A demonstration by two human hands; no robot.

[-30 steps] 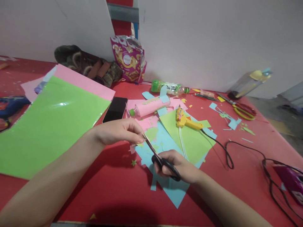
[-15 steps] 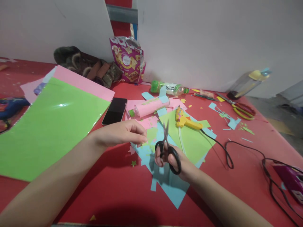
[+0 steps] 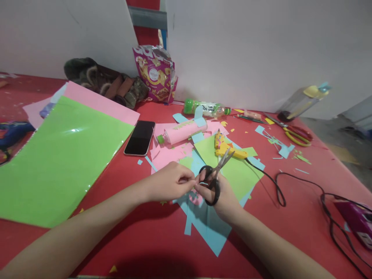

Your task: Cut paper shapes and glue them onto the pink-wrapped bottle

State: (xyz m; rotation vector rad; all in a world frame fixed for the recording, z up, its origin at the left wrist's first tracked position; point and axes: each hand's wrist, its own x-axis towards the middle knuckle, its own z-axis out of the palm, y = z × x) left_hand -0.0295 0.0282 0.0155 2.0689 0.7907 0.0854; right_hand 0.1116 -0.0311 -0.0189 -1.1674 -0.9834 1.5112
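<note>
My right hand (image 3: 222, 195) grips black-handled scissors (image 3: 213, 178), whose blades point up and right with their tips slightly apart. My left hand (image 3: 171, 181) is curled in a pinch and its fingertips meet my right hand's fingers at the scissor handles. What the pinch holds is too small to make out. Both hands hover over blue paper (image 3: 207, 226) and green paper (image 3: 240, 174) lying on the red table (image 3: 139, 236). A small pink scrap (image 3: 195, 198) lies just under the hands.
A yellow glue gun (image 3: 224, 147) with a black cord (image 3: 279, 190) lies beyond the scissors. A phone (image 3: 140, 137), a pink-wrapped bottle (image 3: 182, 131), large green (image 3: 55, 155) and pink sheets sit left. Yellow-handled scissors (image 3: 296, 135), a green-capped bottle (image 3: 206, 107) and a snack bag (image 3: 155, 73) lie farther back.
My left hand moved right and toward me to meet my right hand. The scissors swung from pointing up-left, to upright, to pointing up-right, away from the left hand's fingertips.
</note>
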